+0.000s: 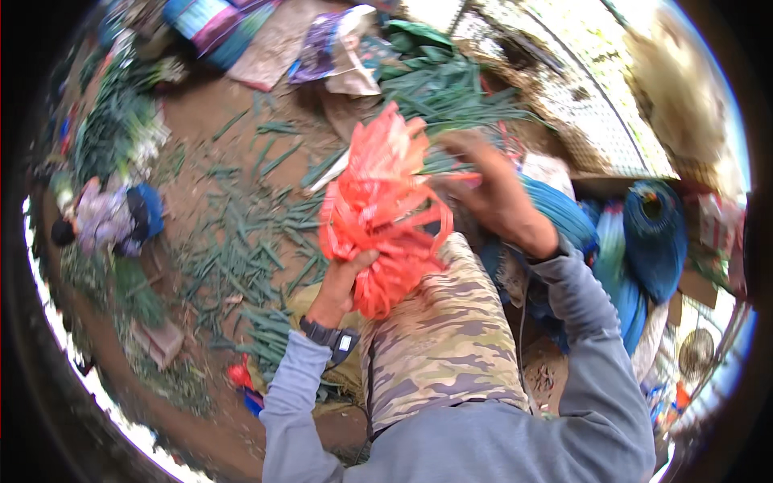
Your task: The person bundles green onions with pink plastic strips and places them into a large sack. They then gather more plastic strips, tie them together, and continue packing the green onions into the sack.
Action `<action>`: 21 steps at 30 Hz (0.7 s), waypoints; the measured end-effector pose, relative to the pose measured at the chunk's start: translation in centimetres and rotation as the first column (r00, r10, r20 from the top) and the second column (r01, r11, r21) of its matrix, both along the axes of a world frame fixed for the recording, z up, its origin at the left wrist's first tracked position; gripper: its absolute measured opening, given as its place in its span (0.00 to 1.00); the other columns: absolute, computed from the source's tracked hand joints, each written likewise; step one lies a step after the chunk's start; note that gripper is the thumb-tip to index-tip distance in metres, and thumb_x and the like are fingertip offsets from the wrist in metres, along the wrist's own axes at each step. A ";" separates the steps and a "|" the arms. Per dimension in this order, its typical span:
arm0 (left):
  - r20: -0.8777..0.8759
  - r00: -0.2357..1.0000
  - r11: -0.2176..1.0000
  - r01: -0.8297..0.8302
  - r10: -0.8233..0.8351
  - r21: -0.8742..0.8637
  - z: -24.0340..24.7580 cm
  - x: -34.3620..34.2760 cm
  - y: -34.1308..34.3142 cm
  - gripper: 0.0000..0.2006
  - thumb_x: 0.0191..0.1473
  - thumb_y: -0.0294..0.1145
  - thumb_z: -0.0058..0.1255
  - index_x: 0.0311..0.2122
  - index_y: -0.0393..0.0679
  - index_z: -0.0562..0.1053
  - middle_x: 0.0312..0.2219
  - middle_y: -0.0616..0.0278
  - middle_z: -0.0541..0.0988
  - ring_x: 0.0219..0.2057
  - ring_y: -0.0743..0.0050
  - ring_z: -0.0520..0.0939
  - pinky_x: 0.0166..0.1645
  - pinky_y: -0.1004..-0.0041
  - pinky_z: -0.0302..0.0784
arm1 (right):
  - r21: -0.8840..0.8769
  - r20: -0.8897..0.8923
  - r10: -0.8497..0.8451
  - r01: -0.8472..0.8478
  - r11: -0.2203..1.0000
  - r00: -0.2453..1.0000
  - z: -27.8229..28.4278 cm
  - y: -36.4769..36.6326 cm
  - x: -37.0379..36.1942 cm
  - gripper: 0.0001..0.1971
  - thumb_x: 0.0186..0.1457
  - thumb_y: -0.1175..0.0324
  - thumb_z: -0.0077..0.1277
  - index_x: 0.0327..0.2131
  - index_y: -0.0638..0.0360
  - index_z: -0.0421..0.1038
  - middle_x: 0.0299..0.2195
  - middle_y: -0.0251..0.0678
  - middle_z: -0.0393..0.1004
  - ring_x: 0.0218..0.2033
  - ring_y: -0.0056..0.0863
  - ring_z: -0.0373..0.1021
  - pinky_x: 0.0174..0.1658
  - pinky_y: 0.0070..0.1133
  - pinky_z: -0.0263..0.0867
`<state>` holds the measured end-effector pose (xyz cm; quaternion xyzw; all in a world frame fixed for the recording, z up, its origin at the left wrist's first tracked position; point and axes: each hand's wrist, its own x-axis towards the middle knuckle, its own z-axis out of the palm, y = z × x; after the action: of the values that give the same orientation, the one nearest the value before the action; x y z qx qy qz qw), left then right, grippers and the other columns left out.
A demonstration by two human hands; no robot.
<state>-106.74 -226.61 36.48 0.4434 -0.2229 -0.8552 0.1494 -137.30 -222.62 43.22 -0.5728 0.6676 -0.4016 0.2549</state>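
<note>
Clasping one red plastic bundle (378,201): left hand (342,282), grip closed; right hand (499,197) beside, grip blurred, cannot tell.

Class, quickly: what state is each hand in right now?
Left hand: closed, holding the red plastic bundle.
Right hand: blurred; open or closed cannot be told.

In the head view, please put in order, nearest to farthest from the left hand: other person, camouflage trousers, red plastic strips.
1. Red plastic strips: held in the left hand.
2. Camouflage trousers: close, to its right.
3. Other person: far left.
</note>
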 end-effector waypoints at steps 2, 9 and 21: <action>0.027 0.988 0.988 -0.152 0.153 -0.035 -0.1 0.1 -1.2 0.30 0.54 0.23 0.61 0.62 0.40 0.66 0.54 0.57 0.76 0.54 0.62 0.79 0.59 0.60 0.77 | 0.126 0.191 -0.180 0.158 0.979 0.965 -0.5 -0.1 -0.7 0.22 0.57 0.65 0.62 0.51 0.69 0.72 0.44 0.46 0.76 0.45 0.34 0.75 0.48 0.27 0.71; -0.096 0.910 0.914 -0.405 0.402 -0.011 -0.4 0.4 -4.4 0.28 0.53 0.27 0.64 0.58 0.43 0.68 0.52 0.61 0.76 0.51 0.68 0.79 0.57 0.64 0.79 | -0.039 0.109 -0.047 0.052 0.998 0.993 -2.4 -3.2 5.7 0.26 0.55 0.64 0.64 0.55 0.64 0.70 0.52 0.49 0.73 0.51 0.44 0.72 0.53 0.32 0.69; -0.149 0.749 0.737 -0.662 0.645 -0.138 1.4 0.4 -3.3 0.23 0.53 0.35 0.67 0.51 0.46 0.70 0.45 0.68 0.75 0.50 0.71 0.77 0.57 0.65 0.74 | -0.098 -0.222 0.574 -0.604 0.791 0.788 -4.7 -6.6 13.9 0.33 0.51 0.71 0.51 0.62 0.68 0.60 0.58 0.53 0.67 0.53 0.47 0.70 0.56 0.36 0.68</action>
<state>-106.38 -229.94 37.93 0.4381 -0.1232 -0.7434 0.4901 -123.44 -229.22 38.56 -0.8056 0.4399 -0.3015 0.2579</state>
